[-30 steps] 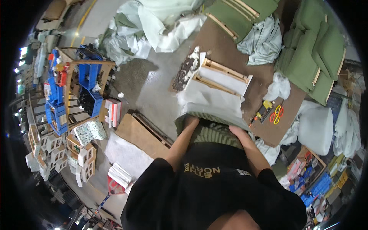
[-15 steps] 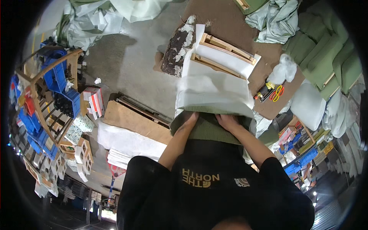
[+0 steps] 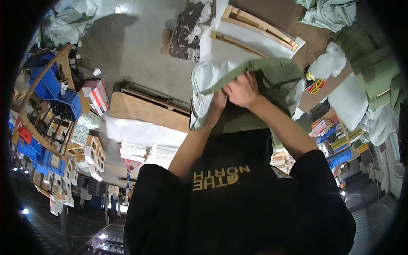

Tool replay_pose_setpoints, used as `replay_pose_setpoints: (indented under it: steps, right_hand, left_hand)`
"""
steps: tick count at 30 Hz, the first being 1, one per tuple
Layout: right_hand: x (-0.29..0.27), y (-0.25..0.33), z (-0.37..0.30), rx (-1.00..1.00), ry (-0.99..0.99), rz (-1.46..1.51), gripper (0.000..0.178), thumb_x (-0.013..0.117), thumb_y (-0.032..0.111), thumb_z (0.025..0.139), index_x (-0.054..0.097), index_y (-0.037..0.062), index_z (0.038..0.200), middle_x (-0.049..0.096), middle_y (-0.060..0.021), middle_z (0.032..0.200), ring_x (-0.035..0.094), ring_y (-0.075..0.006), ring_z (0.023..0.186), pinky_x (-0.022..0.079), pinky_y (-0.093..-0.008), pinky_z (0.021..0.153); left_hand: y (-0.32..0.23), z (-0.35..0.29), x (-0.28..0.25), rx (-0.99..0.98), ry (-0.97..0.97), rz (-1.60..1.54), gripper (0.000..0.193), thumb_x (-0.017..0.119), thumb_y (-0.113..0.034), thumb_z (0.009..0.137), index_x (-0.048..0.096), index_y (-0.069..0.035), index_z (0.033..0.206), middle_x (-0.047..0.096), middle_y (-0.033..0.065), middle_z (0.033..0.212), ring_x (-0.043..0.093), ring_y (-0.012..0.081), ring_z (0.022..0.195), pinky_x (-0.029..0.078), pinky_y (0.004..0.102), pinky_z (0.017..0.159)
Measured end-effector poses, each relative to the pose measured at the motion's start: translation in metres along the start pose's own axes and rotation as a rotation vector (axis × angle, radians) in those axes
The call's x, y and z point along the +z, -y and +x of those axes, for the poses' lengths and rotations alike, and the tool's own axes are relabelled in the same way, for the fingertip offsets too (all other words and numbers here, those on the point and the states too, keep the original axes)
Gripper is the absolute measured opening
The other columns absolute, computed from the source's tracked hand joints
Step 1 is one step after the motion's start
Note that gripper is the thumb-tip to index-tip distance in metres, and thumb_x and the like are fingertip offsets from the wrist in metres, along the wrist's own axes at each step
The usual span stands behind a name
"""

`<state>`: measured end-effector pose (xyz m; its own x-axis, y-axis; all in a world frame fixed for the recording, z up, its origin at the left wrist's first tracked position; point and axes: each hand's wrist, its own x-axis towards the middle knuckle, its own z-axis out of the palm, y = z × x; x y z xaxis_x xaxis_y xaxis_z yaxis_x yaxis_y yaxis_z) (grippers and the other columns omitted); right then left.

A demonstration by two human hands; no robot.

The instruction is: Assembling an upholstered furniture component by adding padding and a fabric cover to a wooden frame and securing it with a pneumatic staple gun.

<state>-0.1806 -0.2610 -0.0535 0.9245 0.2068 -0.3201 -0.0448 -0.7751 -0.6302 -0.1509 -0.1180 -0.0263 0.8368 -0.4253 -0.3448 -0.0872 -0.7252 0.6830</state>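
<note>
A green ribbed fabric cover (image 3: 276,74) with a whitish lining lies in front of me, its far edge lifted into an arch. My right hand (image 3: 244,90) is closed on the cover's edge, fingers curled around the fabric. Close beside it, my left hand (image 3: 218,102) pinches the same edge from the left, with its fingertips partly hidden. Beyond the cover is a white padded sheet (image 3: 238,49), on which lie a wooden frame (image 3: 259,27) and a single wooden slat (image 3: 238,43). The inside of the cover is dark and hard to make out.
Scissors with orange and yellow handles (image 3: 316,87) lie right of the cover, near a clear plastic bag (image 3: 329,61). Green cushions (image 3: 369,63) are piled at the right. To the left are a brown board (image 3: 148,112), a red-and-white box (image 3: 96,95) and blue bins (image 3: 46,83).
Both hands have come out from under the cover's edge and moved up and together. The edge is now lifted and bunched between them, and the view has shifted.
</note>
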Motion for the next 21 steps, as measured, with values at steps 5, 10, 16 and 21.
replay_pose_setpoints:
  steps: [5,10,16,21]
  right_hand:
    - [-0.014,-0.015,0.035,-0.073,-0.132,0.081,0.026,0.067,0.034,0.08,0.072,0.014,0.095,0.059,-0.0152,0.102,0.058,-0.0382,0.093,0.047,-0.0485,0.079]
    - [-0.02,-0.027,0.042,0.034,-0.059,0.067,0.03,0.065,0.039,0.084,0.073,0.0115,0.095,0.062,-0.013,0.087,0.061,-0.036,0.075,0.049,-0.0458,0.069]
    - [-0.026,-0.035,0.052,-0.11,-0.238,0.11,0.038,0.073,0.036,0.079,0.072,0.01,0.105,0.067,-0.0113,0.097,0.065,-0.0318,0.084,0.054,-0.0381,0.073]
    - [-0.055,-0.03,0.05,-0.061,-0.108,0.046,0.048,0.073,0.019,0.077,0.064,0.0059,0.123,0.065,-0.0144,0.113,0.065,-0.0343,0.095,0.052,-0.0382,0.084]
  left_hand:
    - [0.005,-0.022,0.048,-0.206,-0.13,-0.12,0.048,0.06,-0.015,0.093,0.043,0.008,0.132,0.053,0.0259,0.125,0.052,0.0379,0.118,0.039,0.0441,0.101]
    - [-0.002,-0.015,0.03,-0.545,-0.147,-0.981,0.055,0.059,-0.016,0.095,0.038,0.01,0.138,0.051,0.0156,0.133,0.052,0.0209,0.117,0.04,0.0348,0.102]
    - [0.052,0.066,0.016,-0.745,-0.216,-1.71,0.044,0.046,-0.032,0.102,0.052,0.005,0.126,0.061,0.0105,0.119,0.059,0.0196,0.105,0.046,0.0334,0.094]
    - [0.033,0.071,0.023,-0.576,-0.233,-1.501,0.048,0.033,-0.034,0.105,0.045,0.001,0.135,0.054,0.01,0.131,0.05,0.02,0.122,0.039,0.0355,0.105]
